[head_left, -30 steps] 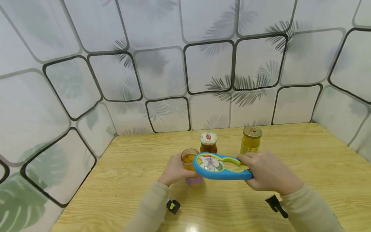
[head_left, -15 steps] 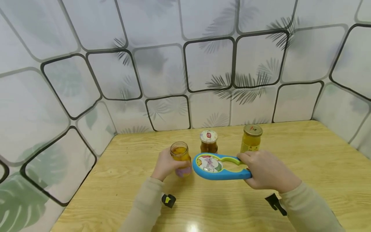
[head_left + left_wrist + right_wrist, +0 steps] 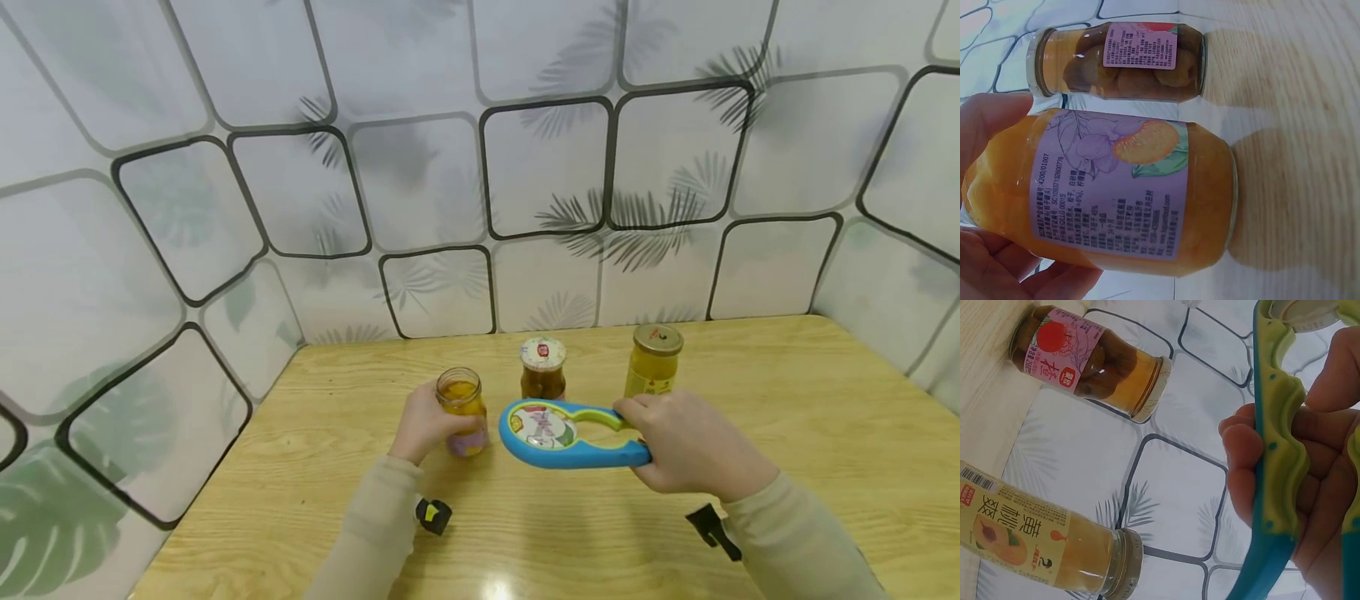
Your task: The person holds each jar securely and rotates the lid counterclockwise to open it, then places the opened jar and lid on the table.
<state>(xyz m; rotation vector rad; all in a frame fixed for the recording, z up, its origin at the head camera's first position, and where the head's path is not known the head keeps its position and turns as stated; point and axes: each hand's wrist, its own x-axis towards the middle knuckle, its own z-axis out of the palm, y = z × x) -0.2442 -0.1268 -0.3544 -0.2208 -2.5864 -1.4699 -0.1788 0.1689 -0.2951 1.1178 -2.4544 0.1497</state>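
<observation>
My left hand (image 3: 426, 423) grips an open glass jar (image 3: 467, 440) of orange fruit around its side. The jar stands upright with its base right at the tabletop. In the left wrist view, its purple label (image 3: 1110, 184) shows a mandarin segment. My right hand (image 3: 686, 440) holds a blue and yellow-green jar opener (image 3: 577, 456) by its handles, level above the table. A patterned white lid (image 3: 543, 427) sits in the opener's round end; its metal underside shows in the right wrist view. The opener is just right of the open jar.
Behind the opener stands a closed jar (image 3: 542, 371) of brown fruit with a white patterned lid. Farther right is a closed yellow-peach jar (image 3: 654, 362) with a gold lid. A patterned wall covering (image 3: 420, 192) rises behind the wooden table (image 3: 352, 392).
My left hand has carried the open jar leftward, away from the opener, and set it lower at the table. The right hand and opener have hardly moved.
</observation>
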